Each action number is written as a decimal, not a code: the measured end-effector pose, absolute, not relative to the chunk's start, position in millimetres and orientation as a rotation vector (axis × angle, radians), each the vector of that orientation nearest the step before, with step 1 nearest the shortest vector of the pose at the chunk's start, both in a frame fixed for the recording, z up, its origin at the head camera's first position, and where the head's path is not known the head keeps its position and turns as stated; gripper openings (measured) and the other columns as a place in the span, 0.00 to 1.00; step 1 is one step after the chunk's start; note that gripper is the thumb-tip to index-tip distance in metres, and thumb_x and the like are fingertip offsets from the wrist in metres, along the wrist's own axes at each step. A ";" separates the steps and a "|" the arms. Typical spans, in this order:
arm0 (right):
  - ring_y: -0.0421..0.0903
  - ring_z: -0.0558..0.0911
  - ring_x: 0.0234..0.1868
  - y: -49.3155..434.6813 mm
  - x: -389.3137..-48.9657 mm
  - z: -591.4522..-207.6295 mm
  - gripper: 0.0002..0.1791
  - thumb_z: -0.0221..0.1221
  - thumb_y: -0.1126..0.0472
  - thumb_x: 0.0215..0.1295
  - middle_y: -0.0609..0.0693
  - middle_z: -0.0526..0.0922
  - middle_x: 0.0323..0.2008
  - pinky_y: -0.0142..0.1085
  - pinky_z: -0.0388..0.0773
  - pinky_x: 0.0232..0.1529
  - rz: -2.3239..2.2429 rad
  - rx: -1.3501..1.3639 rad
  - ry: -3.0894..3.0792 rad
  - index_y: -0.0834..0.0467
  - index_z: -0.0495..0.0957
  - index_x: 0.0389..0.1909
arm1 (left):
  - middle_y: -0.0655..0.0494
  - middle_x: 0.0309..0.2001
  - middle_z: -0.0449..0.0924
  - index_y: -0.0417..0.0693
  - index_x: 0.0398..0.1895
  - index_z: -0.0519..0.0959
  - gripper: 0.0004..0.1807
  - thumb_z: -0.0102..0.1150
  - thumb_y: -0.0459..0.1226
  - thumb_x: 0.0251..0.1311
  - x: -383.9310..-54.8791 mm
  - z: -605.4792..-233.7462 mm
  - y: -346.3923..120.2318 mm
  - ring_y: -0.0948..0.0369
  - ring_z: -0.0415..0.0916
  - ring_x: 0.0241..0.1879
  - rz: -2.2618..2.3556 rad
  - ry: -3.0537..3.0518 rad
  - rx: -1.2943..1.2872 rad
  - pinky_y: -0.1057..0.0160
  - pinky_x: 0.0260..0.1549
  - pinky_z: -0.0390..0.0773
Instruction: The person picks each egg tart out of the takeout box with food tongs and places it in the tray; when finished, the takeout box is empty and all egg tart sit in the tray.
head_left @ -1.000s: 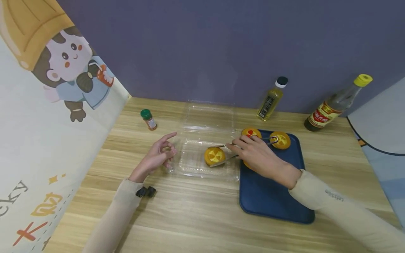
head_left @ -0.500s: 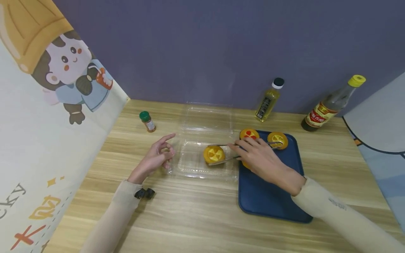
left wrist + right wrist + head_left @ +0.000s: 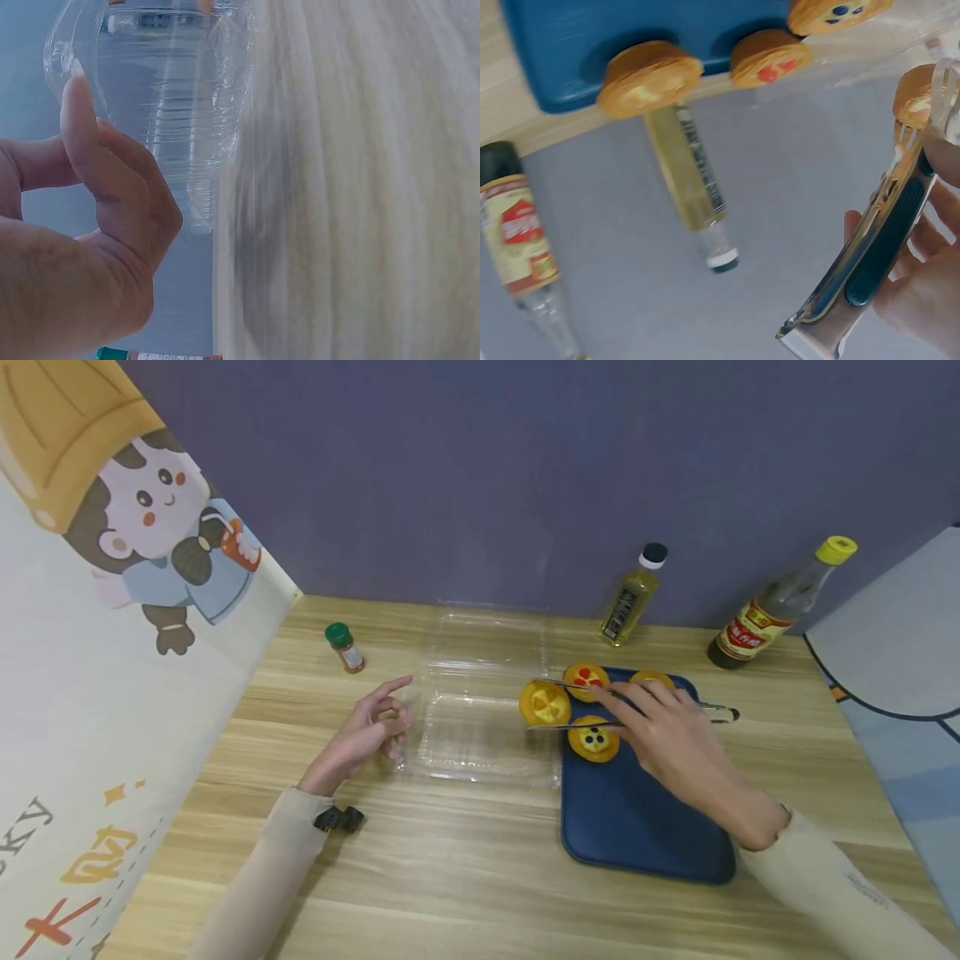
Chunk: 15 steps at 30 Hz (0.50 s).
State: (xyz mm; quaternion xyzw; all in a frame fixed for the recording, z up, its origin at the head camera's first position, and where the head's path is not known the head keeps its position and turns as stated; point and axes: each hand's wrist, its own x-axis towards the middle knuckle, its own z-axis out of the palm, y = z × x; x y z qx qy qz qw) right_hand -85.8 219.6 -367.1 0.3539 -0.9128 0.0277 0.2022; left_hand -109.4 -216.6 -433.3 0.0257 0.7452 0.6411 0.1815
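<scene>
My right hand (image 3: 678, 739) grips metal tongs (image 3: 720, 717), whose dark green handle pad (image 3: 889, 240) shows in the right wrist view. Between the tong tips is a tart (image 3: 545, 704) with yellow topping, above the right edge of a clear plastic container (image 3: 450, 768). The container lies with its lid (image 3: 491, 639) folded back toward the wall. Just left of it hovers my left hand (image 3: 363, 731), index finger extended, the others loosely bent, holding nothing; whether a fingertip touches the rim is unclear. A red-topped tart (image 3: 587, 677) and a blueberry-topped tart (image 3: 594, 741) sit on the blue tray (image 3: 645, 827).
Another tart (image 3: 651, 678) on the tray is partly hidden behind my right hand. An oil bottle (image 3: 630, 606) and a yellow-capped sauce bottle (image 3: 765, 618) stand near the wall. A green-capped spice jar (image 3: 345, 649) stands at the left, behind my left hand.
My right hand has moved right with the tongs, carrying the yellow-topped tart from inside the container to its right edge by the tray. My left hand has stayed nearly still.
</scene>
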 end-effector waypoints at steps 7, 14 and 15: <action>0.60 0.81 0.51 252.2 -77.9 -363.8 0.28 0.65 0.56 0.72 0.59 0.83 0.55 0.57 0.85 0.42 0.097 0.910 -2.550 0.54 0.75 0.71 | 0.51 0.47 0.69 0.50 0.84 0.52 0.39 0.52 0.27 0.73 -109.6 -432.9 -218.0 0.62 0.74 0.30 1.812 2.101 0.074 0.68 0.18 0.86; 0.61 0.82 0.52 283.9 -70.0 -365.4 0.38 0.26 0.39 0.84 0.60 0.84 0.54 0.59 0.84 0.38 0.062 0.830 -2.544 0.56 0.77 0.69 | 0.49 0.48 0.69 0.48 0.84 0.52 0.39 0.52 0.27 0.73 -110.5 -433.2 -217.1 0.62 0.74 0.29 1.820 2.095 0.091 0.67 0.18 0.86; 0.61 0.82 0.51 287.8 -68.8 -365.9 0.38 0.26 0.39 0.84 0.60 0.84 0.54 0.59 0.84 0.38 0.060 0.820 -2.545 0.56 0.77 0.69 | 0.49 0.49 0.69 0.48 0.84 0.51 0.39 0.52 0.27 0.74 -110.5 -433.0 -217.0 0.62 0.74 0.29 1.821 2.093 0.093 0.67 0.17 0.86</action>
